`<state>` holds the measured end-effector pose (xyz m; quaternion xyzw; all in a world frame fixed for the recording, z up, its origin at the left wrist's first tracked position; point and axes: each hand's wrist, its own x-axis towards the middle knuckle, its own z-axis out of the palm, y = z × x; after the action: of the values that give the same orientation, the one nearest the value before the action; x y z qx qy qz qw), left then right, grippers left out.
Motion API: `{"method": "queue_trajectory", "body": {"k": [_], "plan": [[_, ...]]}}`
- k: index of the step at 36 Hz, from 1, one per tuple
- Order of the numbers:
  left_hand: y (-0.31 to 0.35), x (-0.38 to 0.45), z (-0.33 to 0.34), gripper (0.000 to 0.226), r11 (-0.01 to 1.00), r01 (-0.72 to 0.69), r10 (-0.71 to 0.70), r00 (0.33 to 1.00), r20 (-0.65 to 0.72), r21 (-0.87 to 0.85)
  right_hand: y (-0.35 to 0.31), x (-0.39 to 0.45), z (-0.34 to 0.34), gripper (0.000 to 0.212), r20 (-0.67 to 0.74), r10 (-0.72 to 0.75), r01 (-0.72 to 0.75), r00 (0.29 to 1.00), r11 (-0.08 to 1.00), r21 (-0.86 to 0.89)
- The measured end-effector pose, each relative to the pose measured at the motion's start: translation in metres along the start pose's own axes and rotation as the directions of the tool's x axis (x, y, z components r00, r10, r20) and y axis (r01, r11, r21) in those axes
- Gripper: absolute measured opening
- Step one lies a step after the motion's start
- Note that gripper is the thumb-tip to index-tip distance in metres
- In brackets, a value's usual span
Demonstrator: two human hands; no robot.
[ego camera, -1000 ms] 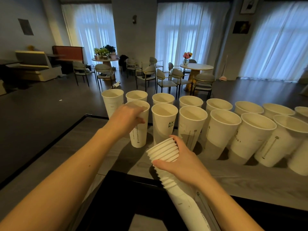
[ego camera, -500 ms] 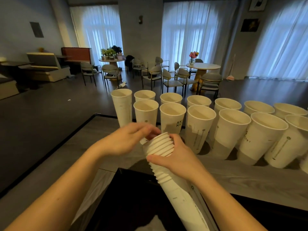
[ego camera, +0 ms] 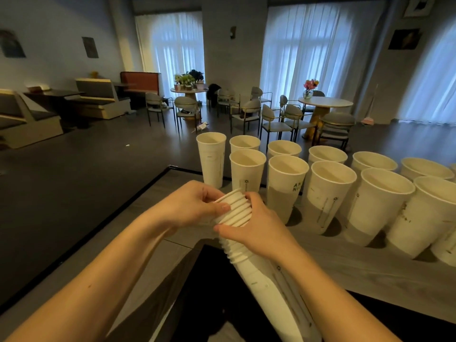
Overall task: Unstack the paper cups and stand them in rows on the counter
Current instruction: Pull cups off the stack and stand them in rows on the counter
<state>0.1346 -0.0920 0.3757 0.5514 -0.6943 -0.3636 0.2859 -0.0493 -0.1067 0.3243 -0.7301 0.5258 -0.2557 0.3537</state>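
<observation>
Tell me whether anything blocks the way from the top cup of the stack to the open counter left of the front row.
Nothing visible does. The left hand pinches the top rim of the stack, which the right hand steadies. The counter in front of the tall leftmost cup and left of the front-row end cup is bare.

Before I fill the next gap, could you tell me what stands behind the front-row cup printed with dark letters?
Behind the lettered cup stands another upright paper cup in the back row. Only its open rim shows; its body and base are covered.

paper cup (ego camera: 283, 186) — partial print "AN / NI"
</observation>
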Motion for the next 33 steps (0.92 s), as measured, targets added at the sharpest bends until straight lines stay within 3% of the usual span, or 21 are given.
{"method": "queue_trajectory", "body": {"k": [3,7,10,13,16,18,21,25,33], "plan": [[-0.003,0.001,-0.006,0.011,0.998,0.054,-0.053,0.995,-0.085,0.010,0.000,0.002,0.003,0.088,0.003,-0.013,0.013,1.000,1.000,-0.024],[0.002,-0.002,-0.020,0.009,0.994,0.005,0.018,0.979,-0.203,0.109,0.002,0.001,-0.003,0.084,0.039,-0.001,0.002,0.999,0.999,-0.032],[0.005,-0.002,-0.044,0.016,0.995,-0.045,0.081,0.885,-0.459,0.089,0.007,0.001,-0.008,0.082,0.045,0.055,-0.051,0.997,0.995,-0.088],[-0.002,0.009,-0.056,0.022,0.960,-0.010,0.180,0.788,-0.589,0.280,0.014,0.001,-0.009,0.088,0.015,0.107,-0.104,0.994,0.987,-0.125],[-0.016,0.028,-0.046,0.014,0.814,0.032,0.298,0.834,-0.464,0.580,0.016,0.003,-0.007,0.094,0.028,0.123,-0.118,0.992,0.985,-0.129],[-0.024,0.039,-0.034,0.019,0.723,0.055,0.286,0.883,-0.371,0.689,0.015,0.003,-0.005,0.099,0.049,0.124,-0.117,0.991,0.986,-0.119],[-0.028,0.053,-0.024,0.033,0.675,0.072,0.267,0.904,-0.334,0.734,0.014,0.003,-0.003,0.098,0.057,0.115,-0.109,0.992,0.989,-0.102],[-0.036,0.076,-0.031,0.025,0.645,0.000,0.332,0.901,-0.280,0.764,0.015,0.004,-0.003,0.096,0.054,0.110,-0.104,0.993,0.990,-0.094],[-0.045,0.092,-0.037,0.035,0.592,-0.069,0.424,0.874,-0.237,0.803,0.017,0.004,-0.009,0.100,0.041,0.123,-0.118,0.992,0.988,-0.103]]}}
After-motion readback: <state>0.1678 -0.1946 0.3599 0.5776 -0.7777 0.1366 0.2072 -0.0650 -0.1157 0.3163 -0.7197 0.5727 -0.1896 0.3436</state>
